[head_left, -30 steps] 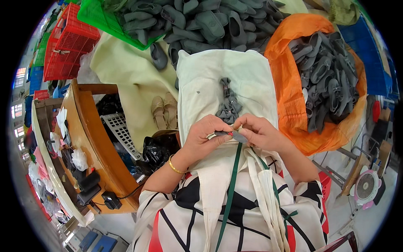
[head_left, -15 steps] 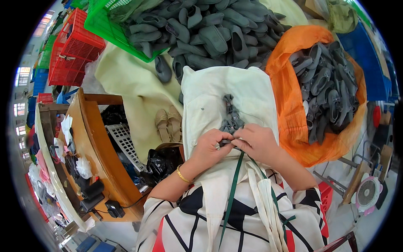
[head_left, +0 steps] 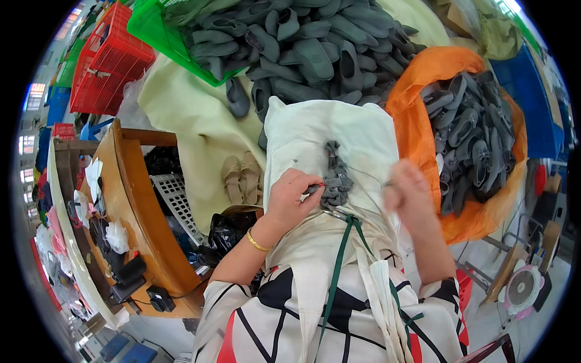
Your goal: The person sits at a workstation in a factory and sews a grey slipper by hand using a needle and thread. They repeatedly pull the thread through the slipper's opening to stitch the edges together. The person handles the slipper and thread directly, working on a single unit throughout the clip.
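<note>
A white cushion (head_left: 369, 133) rests in front of me on my lap. Small dark grey fabric pieces (head_left: 336, 175) lie gathered in a strip along its middle. My left hand (head_left: 295, 195) pinches a small grey fabric piece (head_left: 313, 189) beside that strip; a tiny red spot shows at its fingertips. To the right, off the cushion's edge, my right hand (head_left: 408, 192) is smeared by motion, its fingers seemingly curled. A thin dark thread (head_left: 368, 176) curves over the cushion toward it. What the right hand holds cannot be made out. Metal scissors (head_left: 334, 211) lie near the green strap (head_left: 336, 272).
Ahead lies a heap of grey shoes (head_left: 315, 57) beside a green crate (head_left: 151, 36). An orange sack (head_left: 417, 91) of grey shoes stands at right. On the left are a wooden desk (head_left: 151, 242), beige shoes (head_left: 242, 175) and a black bag (head_left: 227, 233). A fan (head_left: 523, 287) stands at lower right.
My hands were together over the grey pieces. The right hand has swung away to the right and up, while the left stays near, slightly left. Thread and scissors now show.
</note>
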Demonstrator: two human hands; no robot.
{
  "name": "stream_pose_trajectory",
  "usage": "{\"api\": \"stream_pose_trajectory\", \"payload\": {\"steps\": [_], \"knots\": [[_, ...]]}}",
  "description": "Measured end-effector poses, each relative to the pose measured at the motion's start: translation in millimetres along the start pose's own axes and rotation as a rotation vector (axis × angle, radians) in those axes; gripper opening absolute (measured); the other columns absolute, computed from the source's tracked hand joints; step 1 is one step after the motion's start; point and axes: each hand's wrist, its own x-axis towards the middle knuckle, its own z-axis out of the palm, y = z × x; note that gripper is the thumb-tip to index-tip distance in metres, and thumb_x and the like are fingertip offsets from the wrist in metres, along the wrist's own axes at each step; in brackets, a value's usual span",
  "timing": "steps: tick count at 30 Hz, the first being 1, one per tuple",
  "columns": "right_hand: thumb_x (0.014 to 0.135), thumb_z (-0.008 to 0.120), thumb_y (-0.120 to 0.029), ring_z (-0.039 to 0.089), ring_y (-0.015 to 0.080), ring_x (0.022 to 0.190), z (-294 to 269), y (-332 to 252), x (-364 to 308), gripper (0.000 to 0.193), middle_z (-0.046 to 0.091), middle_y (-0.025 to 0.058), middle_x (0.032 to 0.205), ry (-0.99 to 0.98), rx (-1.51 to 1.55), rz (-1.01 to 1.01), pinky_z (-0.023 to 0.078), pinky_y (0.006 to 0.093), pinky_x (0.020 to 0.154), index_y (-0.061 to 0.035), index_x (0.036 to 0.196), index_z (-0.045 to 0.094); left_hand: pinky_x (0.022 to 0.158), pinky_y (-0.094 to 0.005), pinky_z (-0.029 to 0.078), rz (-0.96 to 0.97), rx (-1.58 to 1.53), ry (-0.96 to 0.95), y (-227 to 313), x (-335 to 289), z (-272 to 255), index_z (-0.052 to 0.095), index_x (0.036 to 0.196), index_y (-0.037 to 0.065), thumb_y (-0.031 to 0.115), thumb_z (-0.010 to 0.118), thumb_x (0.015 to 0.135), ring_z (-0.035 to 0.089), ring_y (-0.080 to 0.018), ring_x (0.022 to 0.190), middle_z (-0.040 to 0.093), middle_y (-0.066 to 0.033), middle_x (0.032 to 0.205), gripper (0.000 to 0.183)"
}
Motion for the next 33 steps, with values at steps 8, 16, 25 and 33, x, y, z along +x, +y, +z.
{"api": "stream_pose_trajectory", "payload": {"steps": [8, 16, 25, 33], "knots": [[0.101, 0.048, -0.003, 0.025, 0.0081, 0.053, -178, -99, -21, 0.024, 0.019, -0.0037, 0.062, 0.550, 0.614, -0.734, 0.054, 0.0289, 0.084, -0.0072, 0.078, 0.042, 0.059, -0.0303, 0.048, 0.020, 0.221, 0.103, -37, -4, -16, 0.069, 0.091, 0.005, 0.003, 0.074, 0.078, 0.058, -0.0195, 0.065, 0.061, -0.0072, 0.077, 0.015], [0.090, 0.063, -0.002, 0.059, 0.0108, 0.085, -53, 11, 21, 0.014, 0.055, 0.0010, 0.096, 0.353, -0.505, -0.447, 0.049, 0.0263, 0.084, -0.0076, 0.101, 0.056, 0.062, -0.0216, 0.046, -0.481, -0.496, -0.024, -26, 8, 20, 0.068, 0.095, 0.004, 0.008, 0.072, 0.085, 0.057, -0.0042, 0.072, 0.064, 0.0020, 0.085, 0.011], [0.077, 0.070, -0.013, 0.057, 0.0274, 0.105, 55, -57, 35, 0.050, 0.055, 0.0142, 0.114, -0.073, -0.219, -0.901, 0.045, 0.0405, 0.101, -0.0001, 0.122, 0.053, 0.074, -0.0196, 0.047, -0.655, -1.103, -0.109, -20, 25, 13, 0.066, 0.101, 0.003, 0.002, 0.069, 0.087, 0.058, -0.0049, 0.087, 0.065, 0.0004, 0.097, 0.014], [0.078, 0.068, -0.012, 0.057, 0.0271, 0.106, 76, -102, 26, 0.047, 0.055, 0.0141, 0.114, -0.250, -0.281, -1.075, 0.045, 0.0408, 0.100, 0.0006, 0.121, 0.053, 0.082, -0.0258, 0.045, -0.369, -0.930, -0.190, 2, 48, -13, 0.064, 0.098, 0.003, 0.002, 0.068, 0.085, 0.057, -0.0113, 0.089, 0.062, -0.0027, 0.095, 0.013]]}}
